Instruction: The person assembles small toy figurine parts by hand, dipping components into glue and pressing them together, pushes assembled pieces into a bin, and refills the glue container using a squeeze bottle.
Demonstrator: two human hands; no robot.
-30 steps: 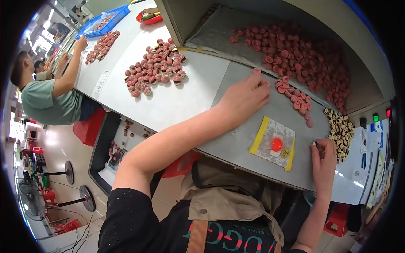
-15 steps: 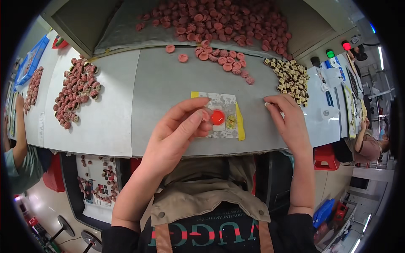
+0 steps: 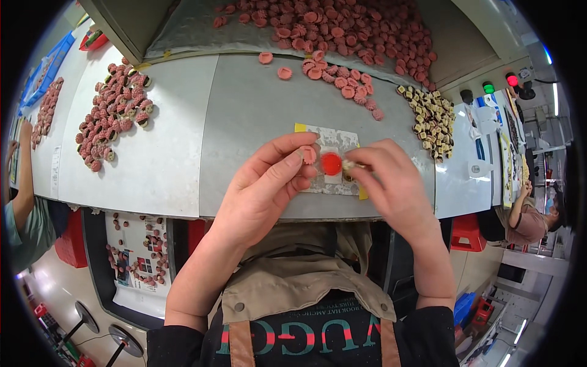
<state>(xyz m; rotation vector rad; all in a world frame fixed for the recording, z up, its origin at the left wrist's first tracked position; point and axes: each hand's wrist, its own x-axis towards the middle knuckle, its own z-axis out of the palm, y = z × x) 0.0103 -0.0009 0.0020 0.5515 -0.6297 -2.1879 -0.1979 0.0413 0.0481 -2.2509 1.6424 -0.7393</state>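
Observation:
My left hand (image 3: 269, 186) pinches a small pink ribbed disc (image 3: 309, 154) between thumb and fingertips. My right hand (image 3: 388, 183) pinches a small cream piece (image 3: 348, 165). Both meet over a white and yellow card (image 3: 327, 144) on the grey worktop (image 3: 257, 110), on either side of a round red button (image 3: 331, 163) on that card. A large heap of pink discs (image 3: 342, 27) lies on the grey tray beyond, with a trail of discs (image 3: 342, 82) running toward the card. A pile of small cream and dark pieces (image 3: 431, 119) sits to the right.
A second heap of pink and dark discs (image 3: 113, 113) lies on the white table at left. Another person's arm (image 3: 24, 171) reaches in at the far left edge; another person (image 3: 529, 217) sits at right. Red and green indicator lamps (image 3: 498, 82) are at upper right.
My left hand came back from the disc heap to the card with a pink disc. My right hand moved from the cream pile to the card with a cream piece.

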